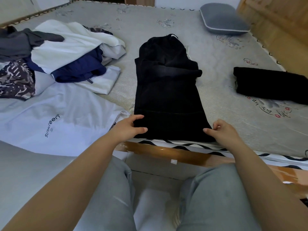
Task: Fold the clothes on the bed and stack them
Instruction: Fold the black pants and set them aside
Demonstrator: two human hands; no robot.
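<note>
A black garment [168, 90] lies lengthwise on the bed [225, 114], its sides folded in to a narrow strip, its near hem at the bed's front edge. My left hand [129, 126] pinches the near left corner of that hem. My right hand [222, 131] grips the near right corner, thumb on top. A folded black garment [270, 85] rests flat on the right. A loose pile of clothes [55, 54], white, navy, grey and patterned, sits on the left. A pale blue top [55, 117] with printed lettering is spread out in front of that pile.
A grey pillow [224, 19] lies at the far right corner of the bed. A wooden headboard [280, 34] runs along the right side. The bed's wooden front rail [166, 151] is just in front of my knees.
</note>
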